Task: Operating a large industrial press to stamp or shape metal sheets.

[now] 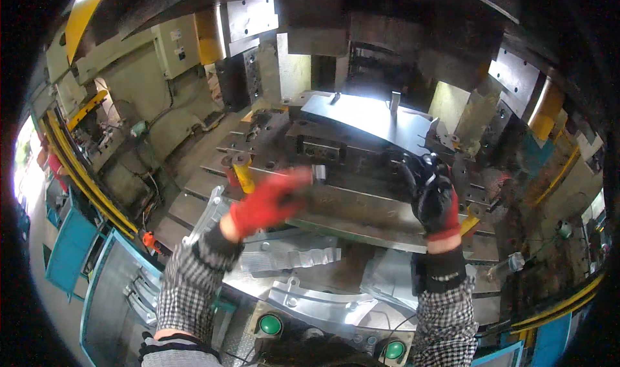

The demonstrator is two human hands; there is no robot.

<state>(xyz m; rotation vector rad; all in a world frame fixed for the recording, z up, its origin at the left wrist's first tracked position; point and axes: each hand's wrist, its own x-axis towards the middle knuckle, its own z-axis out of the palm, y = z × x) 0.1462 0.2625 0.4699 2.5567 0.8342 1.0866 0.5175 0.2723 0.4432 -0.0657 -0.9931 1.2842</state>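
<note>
Over the press tooling (365,204) | metal sheet (368,118) beyond our hands, long axis crosswise | right hand (434,196) nearer, left hand (272,200) well apart | both grips: we cannot tell

The sheet (378,120) is set across the far side of the die (361,205), with the press head (316,34) placed above and behind. The fingers (418,168) of the right hand (435,199) are positioned at its near right edge; whether it is touched cannot be told. The left hand (271,202) is held over the die's near left part, just right of a post (243,174). Before the die, a strip (290,258) is laid at left and a stack (391,278) at right; a bracket (316,301) is placed nearer. Nearer still, two buttons (270,325) are mounted, one per side. At far left, pieces (141,297) are held in a rack (102,270), below a rail (92,181).
</note>
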